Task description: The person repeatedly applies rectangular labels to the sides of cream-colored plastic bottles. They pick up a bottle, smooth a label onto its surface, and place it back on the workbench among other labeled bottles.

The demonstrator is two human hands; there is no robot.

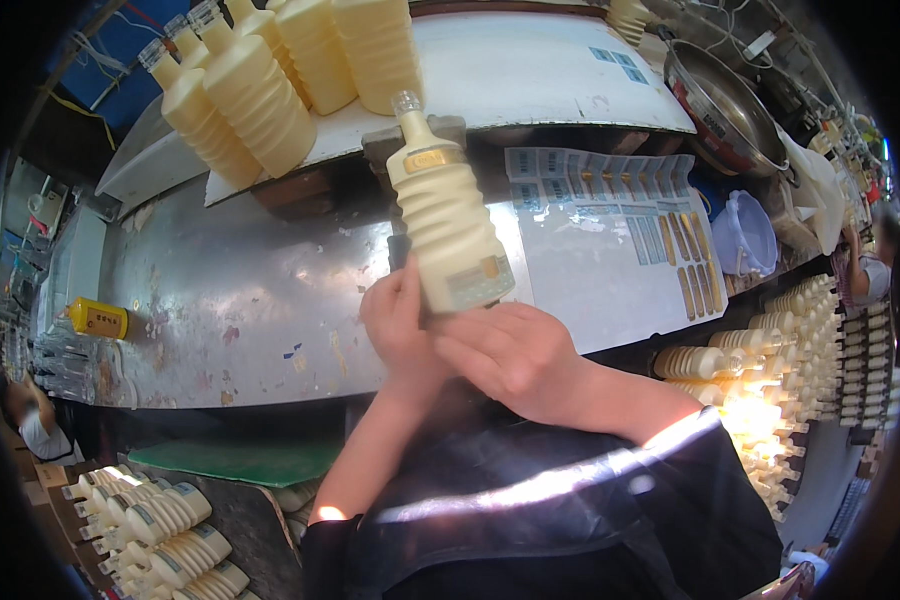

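Observation:
A cream ribbed bottle (448,210) leans away from me over the near part of the bench, its clear threaded neck pointing to the far side. It bears a gold label (432,158) at the shoulder and a grey-green label (478,282) near the base. My left hand (395,318) grips the bottle's lower left side with the fingers partly hidden behind it. Across the base lies my right hand (515,358), its fingers together and pointing left against the bottle's bottom end. What the right fingertips press on is hidden.
Several cream bottles (255,100) stand at the far left on a white raised board (530,65). Right of the bottle lies a label sheet (610,260) with gold and grey strips. A white bucket (745,235), metal pan (725,105) and yellow container (98,318) are around. Bottles fill both lower sides.

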